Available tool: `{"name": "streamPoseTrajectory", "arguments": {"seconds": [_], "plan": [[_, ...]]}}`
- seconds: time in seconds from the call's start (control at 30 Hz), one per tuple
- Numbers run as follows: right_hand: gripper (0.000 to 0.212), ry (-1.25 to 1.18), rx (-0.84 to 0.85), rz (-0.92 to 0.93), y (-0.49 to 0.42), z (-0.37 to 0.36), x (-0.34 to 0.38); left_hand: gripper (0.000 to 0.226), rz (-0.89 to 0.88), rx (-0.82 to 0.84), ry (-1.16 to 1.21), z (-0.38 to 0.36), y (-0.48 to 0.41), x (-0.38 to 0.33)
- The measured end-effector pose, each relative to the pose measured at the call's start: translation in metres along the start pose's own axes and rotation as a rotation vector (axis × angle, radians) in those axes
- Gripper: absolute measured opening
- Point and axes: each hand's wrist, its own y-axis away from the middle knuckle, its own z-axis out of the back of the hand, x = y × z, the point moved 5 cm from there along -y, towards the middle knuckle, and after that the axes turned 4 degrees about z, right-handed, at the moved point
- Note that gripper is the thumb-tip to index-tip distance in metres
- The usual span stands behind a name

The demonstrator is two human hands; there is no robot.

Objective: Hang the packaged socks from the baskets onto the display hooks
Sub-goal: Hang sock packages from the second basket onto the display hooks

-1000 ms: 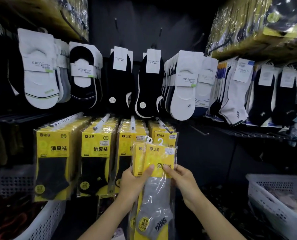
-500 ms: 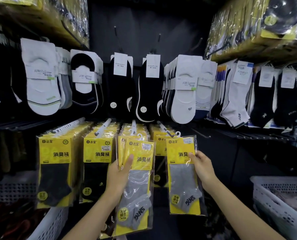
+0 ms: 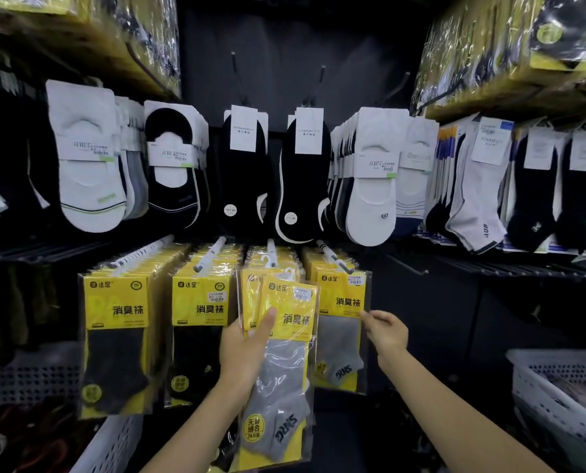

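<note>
My left hand (image 3: 247, 349) grips a small bundle of packaged grey socks (image 3: 277, 380) in yellow-and-clear wrappers, held upright in front of the third display hook (image 3: 271, 249). Their white hangers sit just below that hook's tip. Another grey-sock pack (image 3: 342, 322) hangs at the front of the fourth hook (image 3: 332, 259). My right hand (image 3: 385, 332) is beside that pack, fingers loosely curled, its fingertips at the pack's right edge. Rows of the same yellow packs with black socks (image 3: 117, 343) fill the two hooks on the left.
A white basket (image 3: 557, 404) with more stock stands at the lower right, and another white basket (image 3: 114, 445) at the lower left. Loose white and black socks (image 3: 305, 172) hang on the row above. Wrapped stock lines the shelves overhead.
My right hand took one pack from the bundle, carried it right and put it on the fourth hook. My left hand moved the remaining bundle left, toward the third hook.
</note>
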Motion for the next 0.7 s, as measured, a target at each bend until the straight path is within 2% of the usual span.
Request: {"name": "streamPoseTrajectory", "arguments": {"seconds": [0.07, 0.13, 0.23, 0.33, 0.47, 0.57, 0.63, 0.7], "plan": [[0.024, 0.075, 0.003, 0.007, 0.006, 0.006, -0.005, 0.022, -0.003, -0.005, -0.007, -0.001, 0.002, 0.002], [0.020, 0.101, 0.151, 0.006, 0.020, 0.004, -0.005, 0.015, 0.021, 0.025, 0.017, -0.005, 0.004, 0.005], [0.033, 0.047, 0.437, 0.001, 0.054, -0.008, 0.003, 0.027, 0.048, 0.073, 0.033, -0.014, 0.011, 0.007], [0.036, 0.019, 0.566, 0.046, 0.082, -0.016, 0.014, 0.026, 0.073, 0.096, 0.068, -0.026, 0.019, 0.007], [0.030, -0.098, 0.564, 0.097, 0.098, -0.012, 0.021, 0.024, 0.081, 0.143, 0.157, -0.037, 0.031, 0.004], [0.025, -0.121, 0.534, 0.138, 0.100, -0.004, 0.021, 0.024, 0.066, 0.184, 0.134, -0.038, 0.034, 0.003], [0.020, -0.123, 0.469, 0.172, 0.096, 0.003, 0.023, 0.021, 0.054, 0.184, 0.088, -0.034, 0.032, 0.000], [0.012, -0.121, 0.370, 0.191, 0.086, 0.014, 0.024, 0.031, 0.009, 0.156, 0.037, -0.026, 0.028, -0.004]]}}
